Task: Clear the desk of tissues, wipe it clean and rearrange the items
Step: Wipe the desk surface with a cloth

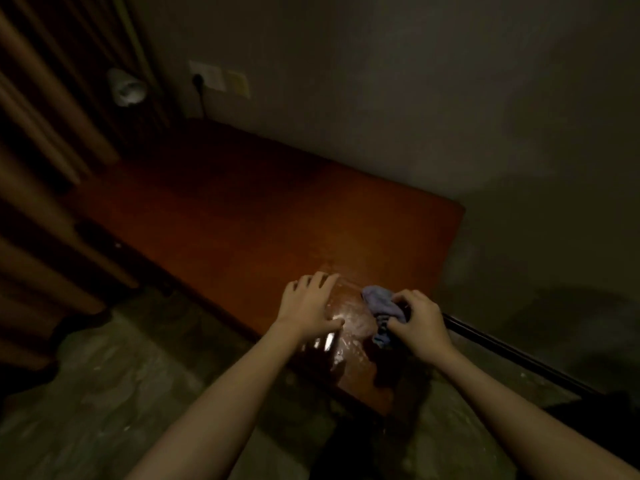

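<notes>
The room is dim. A plain grey-green wall point(415, 98) carries 1 socket plate point(207, 76) with a plug point(196, 79) inserted; brown pleated curtains point(41, 133) hang at the left. The floor point(121, 375) is mottled grey with pale flecks.

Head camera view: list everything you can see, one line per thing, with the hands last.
desk: one, reddish-brown wood, along the wall, wet sheen at its near end
cloth: one, blue-grey, bunched on the desk's near end
wall socket: one, white, on the wall beyond the desk's far end, dark plug in it
wall plate: one, yellowish, right of the wall socket
curtain: one, brown, left side
pale object: one, whitish, by the curtain, too blurred to name
rod: one, black, right of the desk's near end
floor: grey-green, mottled, below the desk
left hand: one, fingers spread flat on the desk, beside the cloth
right hand: one, grips the cloth
</notes>
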A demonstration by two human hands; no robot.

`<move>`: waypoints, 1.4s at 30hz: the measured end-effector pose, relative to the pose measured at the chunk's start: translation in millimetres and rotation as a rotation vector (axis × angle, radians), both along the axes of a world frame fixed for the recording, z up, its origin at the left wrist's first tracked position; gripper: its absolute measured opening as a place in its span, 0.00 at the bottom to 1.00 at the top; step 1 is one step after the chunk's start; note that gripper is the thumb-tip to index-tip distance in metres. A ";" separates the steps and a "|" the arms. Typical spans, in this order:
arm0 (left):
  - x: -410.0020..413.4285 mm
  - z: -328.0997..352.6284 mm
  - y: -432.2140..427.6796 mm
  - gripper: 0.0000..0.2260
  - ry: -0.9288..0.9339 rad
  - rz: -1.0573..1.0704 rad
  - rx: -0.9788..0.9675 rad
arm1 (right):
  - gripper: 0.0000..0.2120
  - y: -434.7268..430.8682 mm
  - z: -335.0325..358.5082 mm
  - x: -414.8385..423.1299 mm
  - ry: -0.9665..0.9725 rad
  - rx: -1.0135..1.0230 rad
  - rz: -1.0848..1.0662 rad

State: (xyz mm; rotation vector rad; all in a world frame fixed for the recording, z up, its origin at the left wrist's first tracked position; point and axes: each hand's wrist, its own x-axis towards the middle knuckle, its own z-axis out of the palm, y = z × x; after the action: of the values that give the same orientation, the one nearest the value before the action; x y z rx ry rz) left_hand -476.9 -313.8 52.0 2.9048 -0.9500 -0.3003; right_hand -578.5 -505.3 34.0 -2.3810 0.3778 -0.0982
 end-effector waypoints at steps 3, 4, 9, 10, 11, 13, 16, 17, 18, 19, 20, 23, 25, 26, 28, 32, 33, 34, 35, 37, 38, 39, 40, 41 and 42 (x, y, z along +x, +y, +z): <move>40.5 -26.0 -16.9 0.38 0.038 -0.003 -0.046 | 0.08 -8.6 -22.7 32.2 0.026 0.010 -0.068; 50.7 -34.1 -21.3 0.38 0.053 -0.010 -0.057 | 0.08 -9.6 -30.7 39.9 0.032 0.012 -0.091; 96.2 -69.1 -27.9 0.38 0.133 -0.109 -0.018 | 0.08 -6.5 -69.0 67.1 0.080 -0.011 -0.205; 104.8 -73.4 -27.4 0.38 0.139 -0.126 -0.015 | 0.08 -5.0 -74.5 72.4 0.110 -0.026 -0.223; 114.1 -78.2 -26.7 0.38 0.145 -0.149 -0.009 | 0.09 -2.3 -79.8 77.3 0.143 -0.036 -0.233; 133.5 -87.5 -27.2 0.38 0.146 -0.224 0.021 | 0.11 5.3 -87.7 85.3 0.189 -0.055 -0.237; 160.1 -103.3 -30.8 0.37 0.157 -0.366 0.044 | 0.15 22.6 -96.5 92.2 0.236 -0.191 -0.312; 167.3 -109.1 -30.8 0.37 0.160 -0.409 0.031 | 0.17 29.2 -98.9 93.7 0.232 -0.242 -0.342; 173.3 -114.1 -30.3 0.36 0.155 -0.455 0.017 | 0.21 34.9 -100.9 95.3 0.212 -0.265 -0.361; 178.9 -119.2 -28.8 0.36 0.143 -0.504 0.010 | 0.23 40.0 -102.3 97.7 0.198 -0.265 -0.372; 184.2 -123.3 -27.8 0.36 0.128 -0.553 0.005 | 0.24 43.5 -106.4 99.2 0.190 -0.247 -0.381; 199.1 -132.4 -29.1 0.35 0.094 -0.661 0.000 | 0.22 48.6 -121.2 100.8 0.202 -0.178 -0.410; 208.3 -139.3 -33.5 0.34 0.076 -0.705 0.010 | 0.26 50.8 -129.0 101.4 0.234 -0.216 -0.401; 211.6 -145.0 -35.3 0.33 0.073 -0.717 0.003 | 0.28 53.1 -131.7 100.9 0.254 -0.254 -0.393; 212.5 -155.2 -36.1 0.30 0.077 -0.723 -0.064 | 0.30 58.8 -135.6 99.2 0.305 -0.335 -0.389; 208.2 -168.0 -34.7 0.28 0.032 -0.696 -0.152 | 0.27 69.7 -137.5 100.4 0.413 -0.466 -0.456; 208.7 -168.9 -35.1 0.27 0.027 -0.694 -0.160 | 0.27 71.0 -138.0 102.1 0.417 -0.489 -0.456; 209.5 -169.2 -35.7 0.27 0.020 -0.694 -0.168 | 0.28 71.0 -138.4 103.8 0.421 -0.505 -0.445; 209.8 -169.3 -36.3 0.27 0.006 -0.688 -0.173 | 0.28 69.0 -138.4 106.0 0.427 -0.521 -0.429; 209.7 -169.9 -38.9 0.26 -0.025 -0.658 -0.172 | 0.29 60.5 -140.3 113.9 0.436 -0.544 -0.437; 209.8 -171.1 -39.5 0.26 -0.027 -0.636 -0.165 | 0.30 56.2 -143.6 121.1 0.443 -0.554 -0.457; 209.5 -169.9 -41.9 0.26 -0.027 -0.617 -0.167 | 0.30 53.1 -143.5 128.9 0.454 -0.558 -0.490; 210.4 -170.1 -44.1 0.26 -0.030 -0.602 -0.167 | 0.31 52.5 -142.7 137.1 0.463 -0.553 -0.506; 212.0 -171.3 -45.2 0.26 -0.034 -0.591 -0.160 | 0.31 54.4 -143.1 143.3 0.471 -0.540 -0.500; 212.3 -171.9 -45.4 0.25 -0.031 -0.580 -0.149 | 0.31 57.4 -144.8 143.8 0.471 -0.530 -0.470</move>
State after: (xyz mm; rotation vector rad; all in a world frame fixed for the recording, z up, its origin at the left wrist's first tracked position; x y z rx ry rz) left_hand -264.5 -359.2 -119.9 2.4481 -1.7241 -0.1998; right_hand -434.7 -447.9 -110.8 -2.7697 1.2672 0.1745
